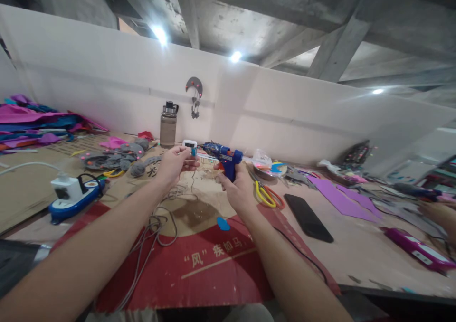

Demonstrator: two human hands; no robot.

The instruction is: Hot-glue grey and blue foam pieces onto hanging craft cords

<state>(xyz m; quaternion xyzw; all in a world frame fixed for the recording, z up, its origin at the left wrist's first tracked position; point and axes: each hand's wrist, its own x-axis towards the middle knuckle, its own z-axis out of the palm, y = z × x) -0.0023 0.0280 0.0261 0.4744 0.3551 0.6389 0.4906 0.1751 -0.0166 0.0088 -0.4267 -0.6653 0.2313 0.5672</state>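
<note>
My right hand [238, 189] is wrapped round the grip of a blue glue gun [224, 156], whose nozzle points left. My left hand [175, 163] is closed in a pinch on a small blue piece [193, 151] held just in front of the nozzle. Thin grey wires [156, 227] trail from under my left hand across the red and brown cardboard [199, 260] that covers the table. A small blue cut-out [223, 223] lies on the cardboard below my right hand.
Yellow-handled scissors [265, 194] and a black phone [308, 217] lie right of my right hand. A blue and white power strip [73, 194] sits at left, grey felt pieces [114, 159] and a bottle [168, 124] behind. Purple sheets [338, 196] and another person's hand [441, 215] are at right.
</note>
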